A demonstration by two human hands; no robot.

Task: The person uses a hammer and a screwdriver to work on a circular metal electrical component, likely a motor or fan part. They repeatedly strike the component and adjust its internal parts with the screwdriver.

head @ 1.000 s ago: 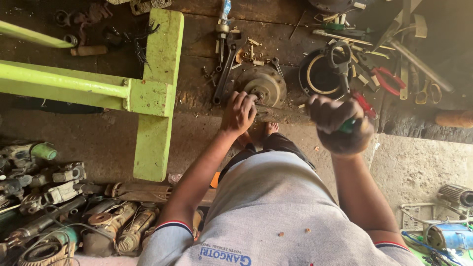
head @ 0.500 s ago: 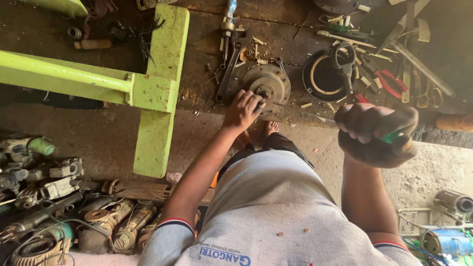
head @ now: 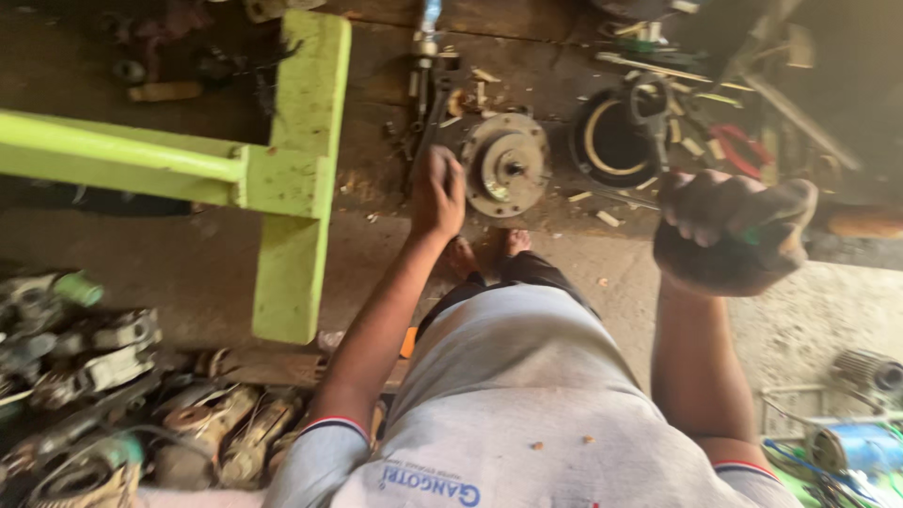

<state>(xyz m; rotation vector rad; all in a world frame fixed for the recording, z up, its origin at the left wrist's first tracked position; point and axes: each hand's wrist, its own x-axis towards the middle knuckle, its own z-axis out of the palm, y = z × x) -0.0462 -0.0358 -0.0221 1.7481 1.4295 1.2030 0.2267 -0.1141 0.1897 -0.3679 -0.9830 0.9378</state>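
Bare concrete floor (head: pixel 169 263) lies open between the green frame (head: pixel 292 179) and the pile of old motors (head: pixel 103 395) at lower left; a hand can pass there. The frame's upright and crossbar block the left side of the bench (head: pixel 376 141). Around the round flange (head: pixel 506 165) room is tight: the left hand (head: pixel 438 193) rests just beside it, tools (head: pixel 428 66) crowd above, a black ring (head: pixel 611 141) and pliers (head: pixel 738 150) to the right. The right hand (head: pixel 729 230), clenched on a green handle (head: pixel 748 237), hangs over open floor at the bench edge.
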